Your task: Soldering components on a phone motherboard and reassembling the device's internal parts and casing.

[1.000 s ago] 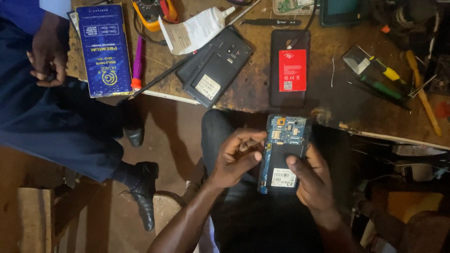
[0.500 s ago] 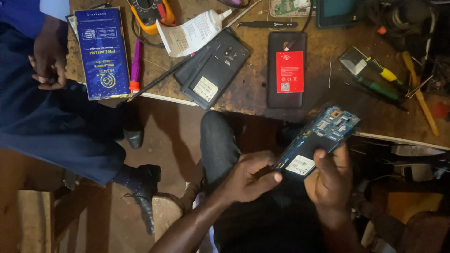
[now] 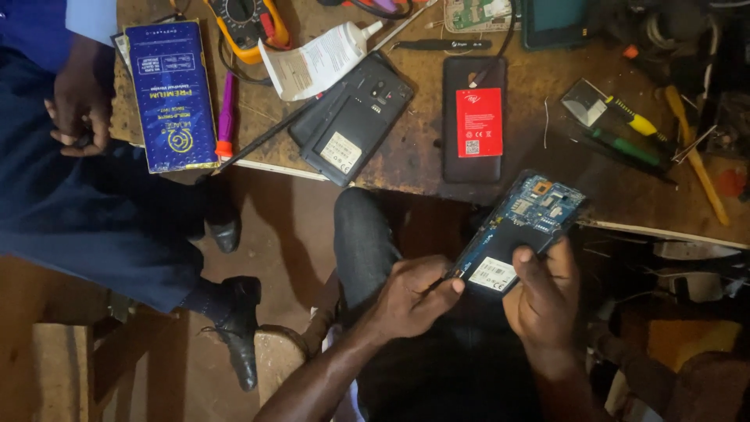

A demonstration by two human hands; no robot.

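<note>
An opened phone point(image 3: 517, 231) with its back cover off shows a blue circuit board and a black battery with a white sticker. It is tilted, its top toward the bench edge. My right hand point(image 3: 544, 299) grips its lower end from below, thumb on the battery. My left hand point(image 3: 412, 295) pinches at the phone's lower left edge with fingertips together; whether it holds a small tool I cannot tell.
On the wooden bench point(image 3: 406, 160) lie a phone with a red battery point(image 3: 473, 119), a black phone point(image 3: 351, 117), a blue box point(image 3: 170, 95), a pink pen point(image 3: 226, 116), a white tube point(image 3: 316, 62), screwdrivers point(image 3: 625, 133) and a multimeter point(image 3: 246, 27). Another person's hand point(image 3: 78, 105) and shoes point(image 3: 234, 332) are at left.
The opened phone has swung from upright to tilted right, its top now near the bench edge. My left hand moved down to its lower left edge; my right hand shifted lower.
</note>
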